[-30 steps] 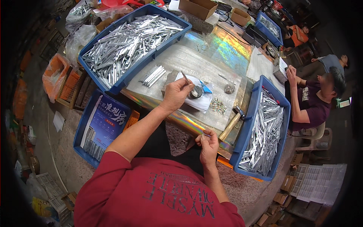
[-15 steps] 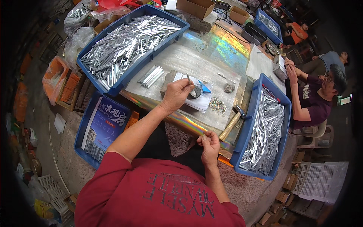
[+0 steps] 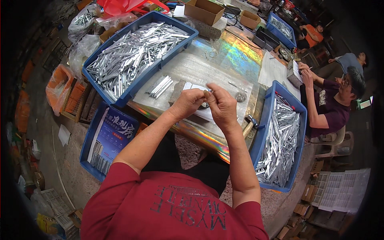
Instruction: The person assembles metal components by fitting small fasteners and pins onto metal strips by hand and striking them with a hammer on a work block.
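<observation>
My left hand (image 3: pixel 187 104) is closed in a pinch, its fingertips pointing right over the work table. Against it, my right hand (image 3: pixel 223 108) is raised with thumb and fingers pinched together. Whatever sits between the fingertips is too small and hidden to make out. Below the hands lie white papers (image 3: pixel 206 116) and a dark round piece (image 3: pixel 205 105), mostly covered. Left of them, a row of slim silvery metal strips (image 3: pixel 161 86) rests on the pale sheet. A hammer (image 3: pixel 250 124) lies right of my right hand, its handle partly hidden.
Blue trays heaped with metal strips stand at the left (image 3: pixel 132 56) and right (image 3: pixel 278 148) of the table. A blue bin (image 3: pixel 86 160) with a printed sheet sits low left. A round metallic lump (image 3: pixel 241 97) lies beyond my right hand. A co-worker (image 3: pixel 332 108) sits at right.
My right hand has risen from the table's near edge to meet the left one. My left hand has lowered slightly; the thin metal piece it held upright is hidden now.
</observation>
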Demonstrator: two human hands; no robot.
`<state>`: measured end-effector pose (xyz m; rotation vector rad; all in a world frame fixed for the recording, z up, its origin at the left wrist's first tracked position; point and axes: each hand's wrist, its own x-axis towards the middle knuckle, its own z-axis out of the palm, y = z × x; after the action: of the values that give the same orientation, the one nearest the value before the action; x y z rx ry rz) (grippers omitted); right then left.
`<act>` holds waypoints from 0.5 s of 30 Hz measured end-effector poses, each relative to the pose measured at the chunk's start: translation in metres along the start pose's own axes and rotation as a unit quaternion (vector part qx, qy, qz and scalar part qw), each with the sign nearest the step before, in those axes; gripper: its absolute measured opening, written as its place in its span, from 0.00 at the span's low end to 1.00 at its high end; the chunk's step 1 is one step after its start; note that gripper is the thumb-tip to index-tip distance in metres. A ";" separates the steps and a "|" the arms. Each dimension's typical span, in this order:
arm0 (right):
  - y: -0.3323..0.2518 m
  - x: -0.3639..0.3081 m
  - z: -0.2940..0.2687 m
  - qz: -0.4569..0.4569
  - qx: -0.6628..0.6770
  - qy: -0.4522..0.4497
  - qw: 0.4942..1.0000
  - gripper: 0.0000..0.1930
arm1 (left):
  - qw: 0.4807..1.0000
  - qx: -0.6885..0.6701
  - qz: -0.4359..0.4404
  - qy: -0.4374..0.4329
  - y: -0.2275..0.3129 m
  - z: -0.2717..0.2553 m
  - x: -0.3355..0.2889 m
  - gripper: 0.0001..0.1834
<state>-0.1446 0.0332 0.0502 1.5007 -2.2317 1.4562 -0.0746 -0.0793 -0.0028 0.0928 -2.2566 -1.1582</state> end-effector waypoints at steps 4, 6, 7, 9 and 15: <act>0.007 -0.006 0.012 -0.088 -0.053 0.033 0.994 0.05 | 1.000 -0.008 -0.019 0.005 -0.004 0.000 -0.003 0.04; 0.007 -0.014 0.016 -0.106 -0.096 0.069 0.987 0.05 | 0.999 -0.024 -0.020 0.018 -0.007 0.003 -0.004 0.05; 0.007 -0.019 0.019 -0.106 -0.097 0.066 0.987 0.05 | 0.998 -0.031 -0.008 0.047 -0.012 0.007 -0.005 0.05; 0.009 -0.032 0.025 -0.162 -0.094 0.105 0.977 0.07 | 0.996 -0.040 0.004 0.074 -0.015 0.011 -0.006 0.05; 0.024 -0.078 0.033 -0.131 -0.082 0.080 0.985 0.17 | 0.998 -0.036 -0.009 0.060 -0.013 0.011 -0.007 0.04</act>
<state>-0.1094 0.0636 -0.0247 1.4995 -1.9249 1.2353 -0.0770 -0.0773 -0.0209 0.1513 -2.1121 -1.2092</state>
